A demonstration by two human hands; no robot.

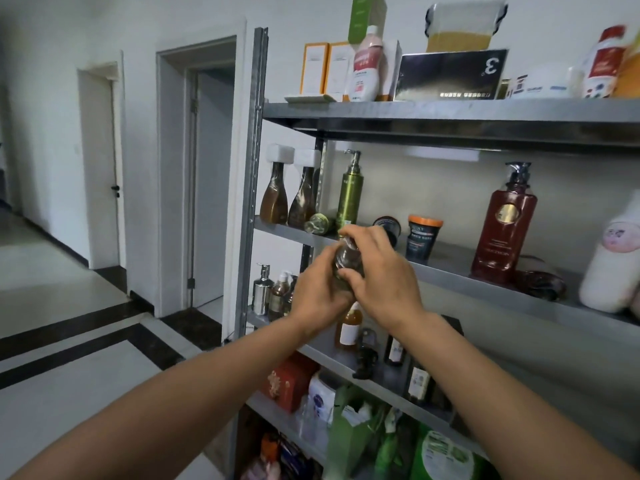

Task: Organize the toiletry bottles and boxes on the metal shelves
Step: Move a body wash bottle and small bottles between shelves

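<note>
A small dark glass bottle (347, 263) is held up in front of the metal shelves (450, 114). It is cupped from below by the left hand (320, 292), and its top is gripped by the curled fingers of the right hand (379, 271). Behind it, a green pump bottle (349, 195) and a dark red pump bottle (502, 223) are stood upright on the second shelf.

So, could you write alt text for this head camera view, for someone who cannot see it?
A person's two hands grip a small dark bottle before metal shelves: left hand round its body, right hand over its top. The shelves hold pump bottles, jars and boxes; white doors stand at image left.
</note>
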